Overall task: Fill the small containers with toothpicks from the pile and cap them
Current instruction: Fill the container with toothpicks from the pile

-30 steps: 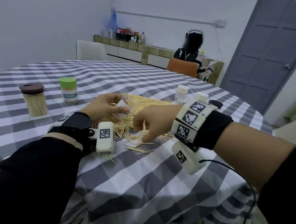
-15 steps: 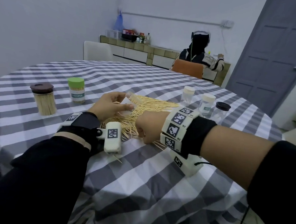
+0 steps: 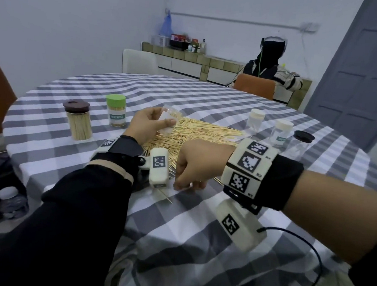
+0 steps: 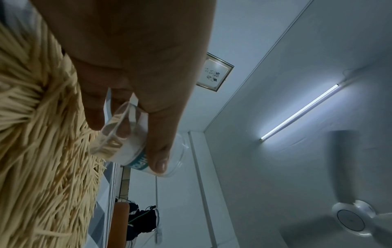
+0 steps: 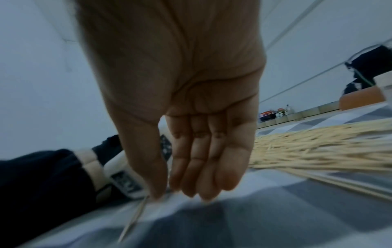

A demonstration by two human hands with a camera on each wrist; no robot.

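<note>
My left hand (image 3: pixel 162 118) holds a small clear container (image 3: pixel 167 128), tilted, above the near-left part of the toothpick pile (image 3: pixel 196 134). In the left wrist view the container (image 4: pixel 123 142) is pinched between the thumb and fingers of that hand (image 4: pixel 127 144), with a few toothpicks inside and no cap. My right hand (image 3: pixel 185 186) is down on the checked cloth in front of the pile. Its fingers (image 5: pixel 191 184) are nearly straight, tips on the cloth. The thumb tip touches the end of a loose toothpick (image 5: pixel 135 216). Two loose toothpicks (image 3: pixel 165 196) lie there.
A full brown-lidded jar (image 3: pixel 79 121) and a green-capped container (image 3: pixel 116 110) stand at the left. Two white-capped clear containers (image 3: pixel 255 122) (image 3: pixel 282 132) and a black-lidded jar (image 3: pixel 301 144) stand at the right. A person (image 3: pixel 270 70) sits behind an orange chair (image 3: pixel 253 88).
My right hand has drawn back from the pile toward me and dropped to the cloth by the loose toothpicks. The left hand has raised the container a little.
</note>
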